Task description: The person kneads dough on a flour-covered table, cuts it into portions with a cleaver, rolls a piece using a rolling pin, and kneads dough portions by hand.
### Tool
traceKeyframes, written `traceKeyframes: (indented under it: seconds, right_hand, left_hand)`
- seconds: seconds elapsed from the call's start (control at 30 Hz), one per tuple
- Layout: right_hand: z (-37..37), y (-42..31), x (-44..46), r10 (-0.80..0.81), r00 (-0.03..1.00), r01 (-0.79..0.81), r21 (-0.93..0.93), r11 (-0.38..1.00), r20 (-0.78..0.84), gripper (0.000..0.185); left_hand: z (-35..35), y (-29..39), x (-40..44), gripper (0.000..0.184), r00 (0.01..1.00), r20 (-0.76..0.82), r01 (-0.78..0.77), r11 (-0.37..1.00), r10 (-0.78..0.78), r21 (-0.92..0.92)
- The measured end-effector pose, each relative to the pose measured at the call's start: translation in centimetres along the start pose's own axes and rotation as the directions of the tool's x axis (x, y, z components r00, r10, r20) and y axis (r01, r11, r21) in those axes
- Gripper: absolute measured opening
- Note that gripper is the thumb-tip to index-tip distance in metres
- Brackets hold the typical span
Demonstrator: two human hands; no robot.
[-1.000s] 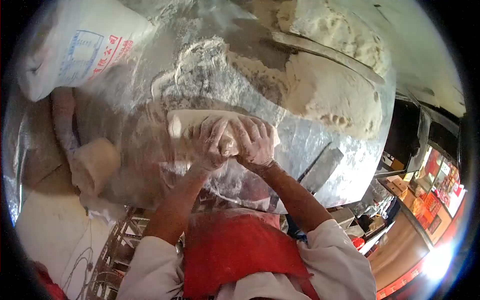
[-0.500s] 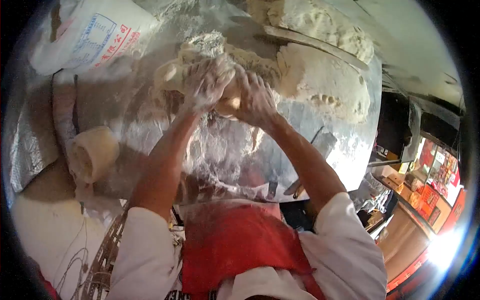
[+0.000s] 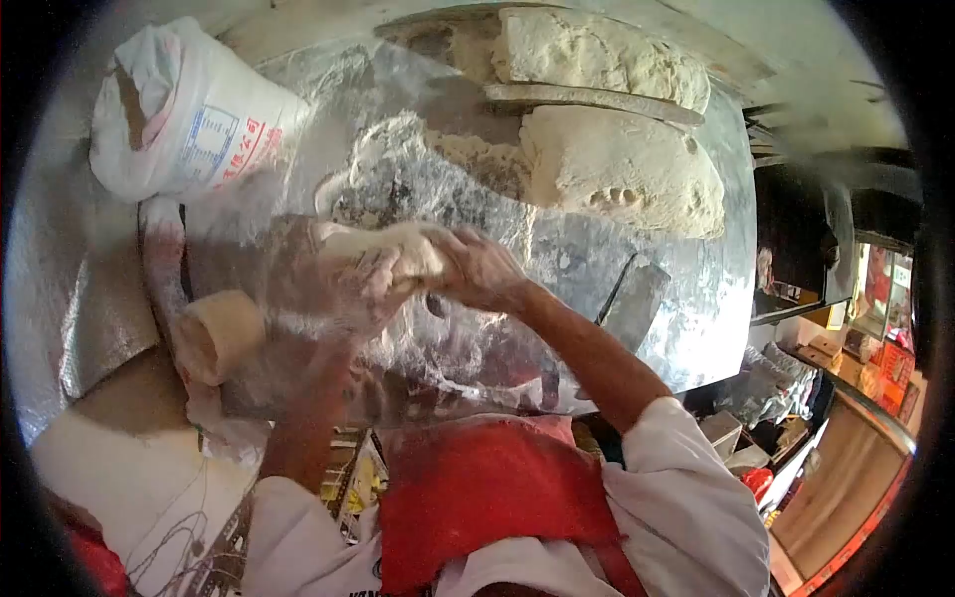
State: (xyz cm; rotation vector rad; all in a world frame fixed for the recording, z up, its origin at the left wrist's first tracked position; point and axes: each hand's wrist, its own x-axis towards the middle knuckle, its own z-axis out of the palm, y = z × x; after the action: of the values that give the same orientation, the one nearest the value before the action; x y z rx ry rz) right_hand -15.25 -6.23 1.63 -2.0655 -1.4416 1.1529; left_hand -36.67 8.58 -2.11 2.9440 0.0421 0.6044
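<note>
A floury lump of dough is stretched sideways between my two hands over the metal worktop. My right hand grips its right end, fingers curled over the top. Around the lower left side of the lump, my left hand is closed, though motion smears part of it. Loose flour coats the metal just beyond the hands. Farther back on the right lies a large flat slab of dough with finger dents near its front edge.
A long pale strip separates that slab from another dough slab behind it. A white printed sack stands at the back left. A beige round container sits front left. A flat scraper-like tool lies right.
Both hands have drawn the dough nearer to me, off the floury patch. They now hold it stretched between them, where before they pressed down on it. The head view has shifted slightly.
</note>
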Motion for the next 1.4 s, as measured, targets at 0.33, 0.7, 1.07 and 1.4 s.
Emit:
traceKeyframes:
  seconds: [0.33, 0.7, 1.07, 1.4]
  right_hand:
    - [-14.6, 9.3, -1.9, -0.204, 0.927, -0.113, -0.752, 0.649, -0.315, 0.074]
    - [-21.7, 17.7, 4.0, -0.346, 0.818, -0.001, -0.603, 0.798, -0.459, 0.067]
    - [-25.2, 16.4, 6.0, -0.243, 0.794, 0.023, -0.373, 0.928, -0.557, 0.035]
    - [-25.1, 16.8, 6.4, -0.324, 0.726, 0.117, -0.356, 0.927, -0.607, 0.038]
  left_hand:
    - [-1.8, 2.2, 14.4, 0.045, 0.506, 0.813, 0.461, 0.887, -0.290, 0.029]
    - [8.9, 8.3, 21.6, 0.096, 0.594, 0.707, 0.334, 0.917, -0.384, 0.217]
    - [14.8, 11.5, 24.1, 0.105, 0.696, 0.718, 0.313, 0.902, -0.006, -0.297]
    - [5.3, -8.3, 4.6, 0.105, 0.939, 0.126, 0.242, 0.876, -0.320, 0.418]
